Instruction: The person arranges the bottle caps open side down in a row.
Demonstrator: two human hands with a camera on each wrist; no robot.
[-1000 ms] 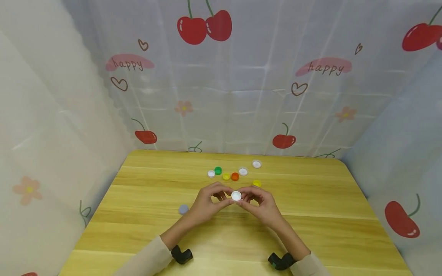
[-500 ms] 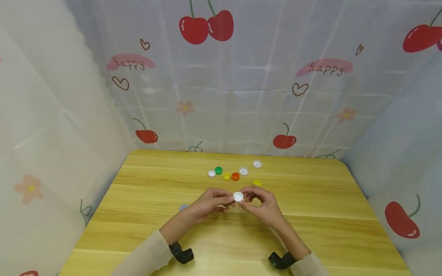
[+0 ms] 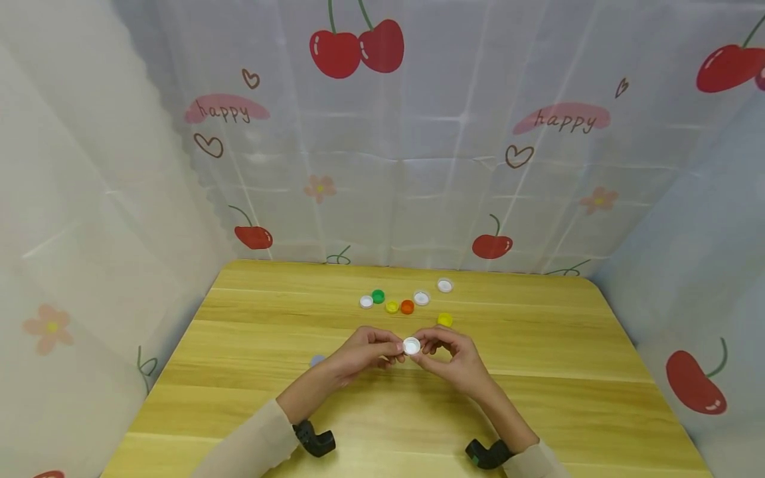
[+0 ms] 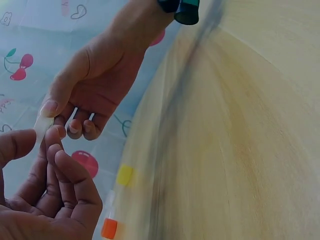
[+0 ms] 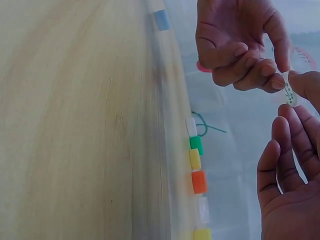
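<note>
1 rnd wht cap [image 3: 411, 346], hollow, tilted, pinched midair

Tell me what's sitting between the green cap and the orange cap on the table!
A yellow cap lies between the green cap and the orange cap. The head view and right wrist view both show it.

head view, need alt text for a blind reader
A person's left hand and right hand hold a white cap between them over a wooden table. Seven caps, white, green, yellow and orange, lie beyond, before a cherry-print curtain.
</note>
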